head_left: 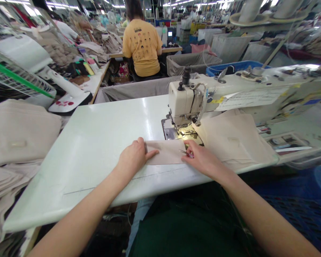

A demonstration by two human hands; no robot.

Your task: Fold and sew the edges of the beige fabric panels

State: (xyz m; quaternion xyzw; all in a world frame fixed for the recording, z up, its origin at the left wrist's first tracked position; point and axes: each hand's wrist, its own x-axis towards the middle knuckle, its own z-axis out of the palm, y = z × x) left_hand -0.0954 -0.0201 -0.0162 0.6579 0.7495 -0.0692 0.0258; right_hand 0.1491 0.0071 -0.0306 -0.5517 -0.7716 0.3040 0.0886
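A flat beige fabric strip [167, 151] lies on the white sewing table [109, 125], just in front of the sewing machine [188, 103]. My left hand [135, 153] grips the strip's left end, thumb on top and fingers curled behind. At the right end, my right hand [199, 157] is closed on small thread snips [188, 154], whose pointed tips rest over the fabric; its fingertips also touch the strip's edge. Right of that hand, larger beige fabric pieces [230, 139] lie under the machine arm.
Stacked beige fabric [21, 132] stands left of the table, near a white lamp-like stand [66, 96]. Behind the table are a grey cloth-lined bin [141, 89] and a seated person in a yellow shirt [141, 46]. A blue basket [296, 214] sits at lower right.
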